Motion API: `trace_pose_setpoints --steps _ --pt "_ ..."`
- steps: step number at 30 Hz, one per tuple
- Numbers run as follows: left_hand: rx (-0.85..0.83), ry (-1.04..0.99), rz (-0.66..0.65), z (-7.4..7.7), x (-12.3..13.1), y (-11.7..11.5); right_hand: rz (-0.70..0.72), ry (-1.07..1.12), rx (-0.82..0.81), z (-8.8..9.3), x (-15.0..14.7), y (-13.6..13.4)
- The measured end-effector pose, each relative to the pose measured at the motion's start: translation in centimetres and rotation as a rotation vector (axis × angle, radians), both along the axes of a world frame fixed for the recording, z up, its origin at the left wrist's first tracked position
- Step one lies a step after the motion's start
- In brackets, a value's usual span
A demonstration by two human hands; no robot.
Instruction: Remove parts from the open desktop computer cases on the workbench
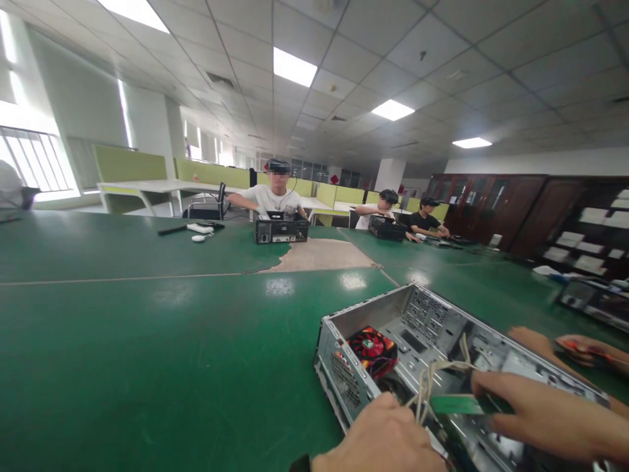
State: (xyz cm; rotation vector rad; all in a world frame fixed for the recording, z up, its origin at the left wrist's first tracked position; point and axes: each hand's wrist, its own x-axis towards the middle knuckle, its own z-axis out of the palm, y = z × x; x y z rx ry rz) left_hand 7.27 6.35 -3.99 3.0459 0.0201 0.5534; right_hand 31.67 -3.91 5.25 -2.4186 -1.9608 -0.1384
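Observation:
An uncovered computer case [327,357] lies on the green table at my lower right. Inside it are a red and black fan [372,347] and a loose bundle of pale cables [427,387]. My left hand [378,436] is curled over the near side of the case, by the cables; its fingertips and anything in them are hidden. Over the case interior, my right hand [535,406] pinches a flat green strip [457,404] between thumb and fingers. It looks like a memory module, though blur hides its detail.
Just beyond the case on the right are another person's hands [582,349], one near something red-orange. Across the table [147,341] a person works at another computer case [281,231]; two more people sit farther right. A white mouse [198,238] lies at the far left.

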Motion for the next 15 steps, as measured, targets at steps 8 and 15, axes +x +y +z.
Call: trace_pose_setpoints --steps 8,15 --pt "-0.18 -0.143 0.244 3.4 -11.0 2.5 0.369 -0.224 -0.558 0.1 -9.4 6.7" --pt "-0.275 0.069 0.4 7.3 -16.6 3.5 0.846 -0.616 -0.529 -7.1 -17.5 7.9"
